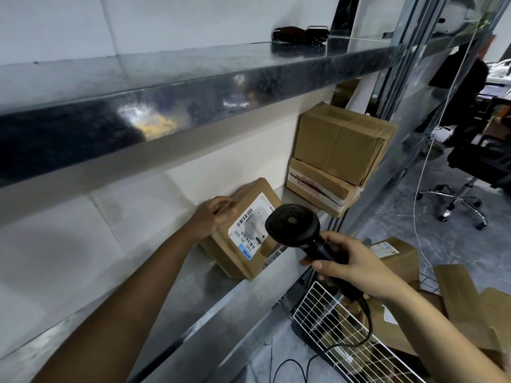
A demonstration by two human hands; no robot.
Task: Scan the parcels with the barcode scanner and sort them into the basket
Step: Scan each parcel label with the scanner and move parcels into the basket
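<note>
Left hand (214, 217): fingers curl over the top edge of the brown cardboard parcel (235, 255), holding it on the steel shelf (210, 288).
White label (249, 233): faces outward, long side rising rightward.
Black handheld barcode scanner (293, 225): head toward the label, handle slanting down-right.
Right hand (354, 266): grips the handle; best keep the label square-on and the barcode uncovered.

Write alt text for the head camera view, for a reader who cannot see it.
The right hand points a black barcode scanner at the label of a cardboard parcel, which the left hand grips on a metal shelf. Two more boxes are stacked further along it, and a white wire basket stands below.
</note>
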